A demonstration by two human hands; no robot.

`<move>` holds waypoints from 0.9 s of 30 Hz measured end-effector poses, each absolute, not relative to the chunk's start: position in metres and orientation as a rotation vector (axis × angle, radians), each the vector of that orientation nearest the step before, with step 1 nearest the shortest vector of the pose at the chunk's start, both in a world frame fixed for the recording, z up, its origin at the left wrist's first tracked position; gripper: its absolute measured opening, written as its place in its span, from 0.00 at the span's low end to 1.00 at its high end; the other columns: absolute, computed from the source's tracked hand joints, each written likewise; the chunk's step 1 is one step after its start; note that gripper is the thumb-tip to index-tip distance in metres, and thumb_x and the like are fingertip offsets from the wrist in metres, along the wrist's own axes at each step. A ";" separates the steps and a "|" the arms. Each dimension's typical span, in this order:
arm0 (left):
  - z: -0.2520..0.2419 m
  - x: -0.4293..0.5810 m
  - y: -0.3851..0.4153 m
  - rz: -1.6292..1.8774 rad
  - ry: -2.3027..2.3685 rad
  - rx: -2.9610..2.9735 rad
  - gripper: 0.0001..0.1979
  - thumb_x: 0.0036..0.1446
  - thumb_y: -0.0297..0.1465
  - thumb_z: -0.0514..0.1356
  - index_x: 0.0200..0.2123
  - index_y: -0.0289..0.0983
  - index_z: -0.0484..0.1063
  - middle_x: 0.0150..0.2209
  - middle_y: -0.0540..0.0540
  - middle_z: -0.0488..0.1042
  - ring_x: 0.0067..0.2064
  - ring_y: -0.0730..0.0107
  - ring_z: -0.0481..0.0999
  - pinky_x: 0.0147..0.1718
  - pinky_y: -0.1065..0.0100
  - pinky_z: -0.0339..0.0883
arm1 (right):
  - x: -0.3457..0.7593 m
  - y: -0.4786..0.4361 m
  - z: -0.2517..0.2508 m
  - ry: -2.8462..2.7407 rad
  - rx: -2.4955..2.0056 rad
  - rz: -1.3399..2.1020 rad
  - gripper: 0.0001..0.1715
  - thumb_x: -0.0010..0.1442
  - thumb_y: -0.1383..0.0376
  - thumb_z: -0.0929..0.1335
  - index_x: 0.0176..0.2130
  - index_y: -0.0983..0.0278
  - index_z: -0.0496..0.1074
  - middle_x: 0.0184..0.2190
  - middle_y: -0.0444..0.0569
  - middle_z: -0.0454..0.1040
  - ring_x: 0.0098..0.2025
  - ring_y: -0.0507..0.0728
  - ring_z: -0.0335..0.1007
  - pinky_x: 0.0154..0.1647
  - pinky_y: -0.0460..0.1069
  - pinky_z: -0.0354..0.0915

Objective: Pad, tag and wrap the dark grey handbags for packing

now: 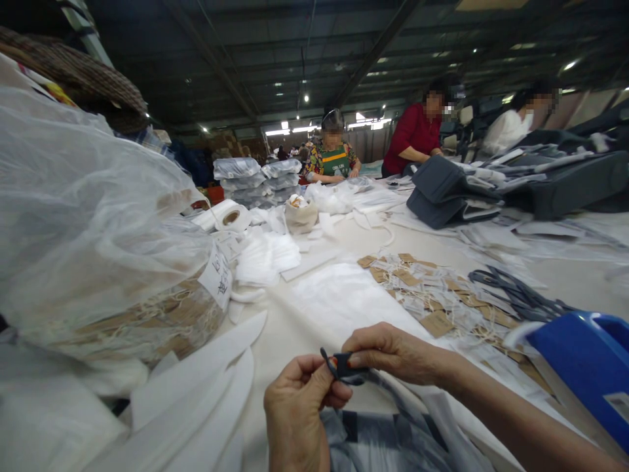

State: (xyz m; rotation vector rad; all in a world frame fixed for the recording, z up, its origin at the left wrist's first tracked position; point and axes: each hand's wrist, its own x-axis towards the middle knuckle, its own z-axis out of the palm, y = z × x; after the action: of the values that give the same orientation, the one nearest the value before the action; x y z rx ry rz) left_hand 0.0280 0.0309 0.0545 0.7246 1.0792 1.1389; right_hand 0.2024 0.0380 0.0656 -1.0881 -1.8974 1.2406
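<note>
Near the front edge of the table, my left hand (299,406) pinches one end of a dark grey fabric strap (346,368). My right hand (396,354) grips the same strap close by, between thumb and fingers. The strap looks folded or looped, and a small orange spot shows at each hand. Below my hands lies a grey-blue bundle (378,446) that looks covered in clear plastic; its lower part is cut off by the frame. White sheets (339,295) are spread beyond my hands.
Brown cardboard tags (437,322) with strings lie to the right, near dark straps (515,292) and a blue plastic object (584,367). A large clear bag (98,216) stands left. Dark folded fabric pieces (442,190) are piled at back right. Several people work behind the table.
</note>
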 end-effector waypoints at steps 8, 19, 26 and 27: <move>0.052 0.031 0.029 1.142 1.187 0.882 0.14 0.38 0.37 0.67 0.25 0.32 0.75 0.15 0.47 0.72 0.18 0.73 0.70 0.20 0.74 0.63 | 0.203 0.040 0.067 -2.020 -1.116 1.132 0.19 0.62 0.57 0.63 0.37 0.69 0.75 0.27 0.46 0.71 0.31 0.52 0.65 0.34 0.44 0.61; 0.053 0.032 0.029 1.103 1.232 1.178 0.12 0.44 0.35 0.62 0.31 0.33 0.78 0.20 0.49 0.71 0.20 0.74 0.70 0.21 0.73 0.65 | 0.191 0.040 0.051 -2.028 -1.125 1.016 0.15 0.62 0.60 0.63 0.33 0.67 0.73 0.25 0.44 0.69 0.28 0.50 0.65 0.30 0.43 0.60; 0.054 0.027 0.032 1.054 1.264 1.153 0.14 0.44 0.34 0.63 0.35 0.32 0.75 0.18 0.51 0.71 0.19 0.75 0.69 0.19 0.75 0.62 | 0.193 0.039 0.053 -1.911 -1.102 1.117 0.15 0.62 0.60 0.61 0.38 0.67 0.72 0.31 0.47 0.72 0.33 0.52 0.66 0.36 0.46 0.62; 0.054 0.027 0.031 1.051 1.260 1.136 0.12 0.45 0.34 0.63 0.33 0.33 0.73 0.17 0.50 0.72 0.20 0.73 0.71 0.21 0.75 0.64 | 0.194 0.038 0.054 -1.907 -1.122 1.111 0.15 0.62 0.61 0.61 0.39 0.67 0.72 0.31 0.47 0.72 0.33 0.53 0.66 0.37 0.47 0.63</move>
State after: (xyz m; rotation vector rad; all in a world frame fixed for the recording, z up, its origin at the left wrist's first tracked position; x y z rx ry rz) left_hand 0.0269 0.0314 0.0543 1.1361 1.2604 1.0510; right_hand 0.1937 0.0381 0.0542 -1.1222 -1.9071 1.1113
